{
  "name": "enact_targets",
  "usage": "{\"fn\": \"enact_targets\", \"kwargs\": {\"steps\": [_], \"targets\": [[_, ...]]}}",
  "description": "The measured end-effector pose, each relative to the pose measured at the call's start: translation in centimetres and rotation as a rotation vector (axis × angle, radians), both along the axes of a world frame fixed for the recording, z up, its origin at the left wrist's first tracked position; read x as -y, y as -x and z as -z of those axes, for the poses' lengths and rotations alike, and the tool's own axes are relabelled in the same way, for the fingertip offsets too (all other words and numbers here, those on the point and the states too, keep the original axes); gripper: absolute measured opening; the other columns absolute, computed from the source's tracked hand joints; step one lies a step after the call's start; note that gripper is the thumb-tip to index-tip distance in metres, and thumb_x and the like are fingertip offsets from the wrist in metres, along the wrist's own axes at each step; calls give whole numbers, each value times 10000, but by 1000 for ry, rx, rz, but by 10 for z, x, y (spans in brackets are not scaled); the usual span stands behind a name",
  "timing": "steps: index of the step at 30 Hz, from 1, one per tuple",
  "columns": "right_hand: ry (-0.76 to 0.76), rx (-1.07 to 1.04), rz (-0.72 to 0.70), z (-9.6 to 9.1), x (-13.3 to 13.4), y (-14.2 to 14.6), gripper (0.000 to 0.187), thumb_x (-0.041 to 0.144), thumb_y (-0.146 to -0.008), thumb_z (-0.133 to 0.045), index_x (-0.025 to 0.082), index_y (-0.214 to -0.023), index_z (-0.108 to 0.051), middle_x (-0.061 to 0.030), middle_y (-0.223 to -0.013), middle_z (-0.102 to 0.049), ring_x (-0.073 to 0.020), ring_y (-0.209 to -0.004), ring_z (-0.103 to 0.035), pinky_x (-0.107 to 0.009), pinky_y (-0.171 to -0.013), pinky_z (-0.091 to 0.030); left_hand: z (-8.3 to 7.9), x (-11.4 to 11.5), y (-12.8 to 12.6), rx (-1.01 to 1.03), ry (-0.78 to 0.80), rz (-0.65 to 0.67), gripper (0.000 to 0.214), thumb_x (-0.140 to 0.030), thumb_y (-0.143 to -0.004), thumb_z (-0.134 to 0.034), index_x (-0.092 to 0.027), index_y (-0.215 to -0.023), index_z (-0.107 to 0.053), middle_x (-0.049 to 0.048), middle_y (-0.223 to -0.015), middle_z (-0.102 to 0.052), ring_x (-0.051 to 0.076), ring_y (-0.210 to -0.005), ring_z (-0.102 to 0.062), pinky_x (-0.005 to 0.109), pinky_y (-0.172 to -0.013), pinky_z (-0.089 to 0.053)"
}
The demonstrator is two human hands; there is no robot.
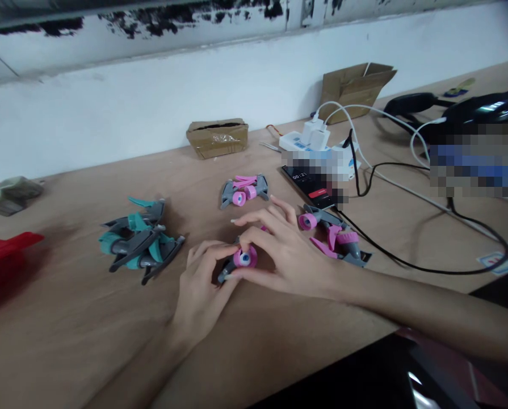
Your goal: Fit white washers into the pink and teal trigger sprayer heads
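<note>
Both hands are together over the table, around one grey and pink trigger spray head. Its round pink collar faces up, showing a pale tube opening with a dark blue centre. My left hand pinches the grey body from the left. On the right, my right hand grips the pink collar between thumb and fingers. Part of the spray head is hidden by the fingers. Behind the hands lie pink and grey spray heads, with more spray heads beside my right wrist. Left of my hands sits a pile of teal and grey spray heads.
Cardboard boxes stand by the wall. A white power strip with chargers sits behind a phone. Cables loop across the right side. A red object lies at the left edge.
</note>
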State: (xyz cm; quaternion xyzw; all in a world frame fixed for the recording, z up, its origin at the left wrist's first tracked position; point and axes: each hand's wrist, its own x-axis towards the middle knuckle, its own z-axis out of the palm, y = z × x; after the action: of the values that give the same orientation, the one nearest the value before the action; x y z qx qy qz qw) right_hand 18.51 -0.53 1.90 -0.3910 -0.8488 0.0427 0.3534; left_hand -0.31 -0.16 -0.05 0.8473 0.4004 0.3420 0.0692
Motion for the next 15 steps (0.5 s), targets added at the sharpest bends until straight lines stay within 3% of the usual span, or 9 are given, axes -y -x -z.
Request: {"fn": "enact_targets", "kwargs": {"steps": [5,10,15], "targets": [[35,4,-35,-4,-1,-2,316,485,-841,-510,176,-833,-576,-76,-1101,-589,-187,-1087,-500,-452,-1081,-77,1,0,-1,-11,8,14,145,-340,-857,-514,-243,-963,-530,33,-923,-608,221,-873,-560,376,-742,-471],[28,29,-62,-6,-3,-6,269,442,-860,-514,196,-906,-613,-46,-1187,-596,-185,-1159,-455,-434,-1077,-103,1,-1,0,-9,14,-16,169,-343,-849,-539,-244,-985,-526,24,-937,-615,211,-893,-563,361,-768,-466],[77,85,-161,-8,-9,-15,196,346,-899,-484,219,-937,-628,-14,-1192,-614,-147,-1139,-490,-409,-1084,-112,0,-1,-1,-23,23,-14,146,-312,-834,-565,-244,-959,-532,14,-930,-613,205,-888,-567,361,-776,-454]]}}
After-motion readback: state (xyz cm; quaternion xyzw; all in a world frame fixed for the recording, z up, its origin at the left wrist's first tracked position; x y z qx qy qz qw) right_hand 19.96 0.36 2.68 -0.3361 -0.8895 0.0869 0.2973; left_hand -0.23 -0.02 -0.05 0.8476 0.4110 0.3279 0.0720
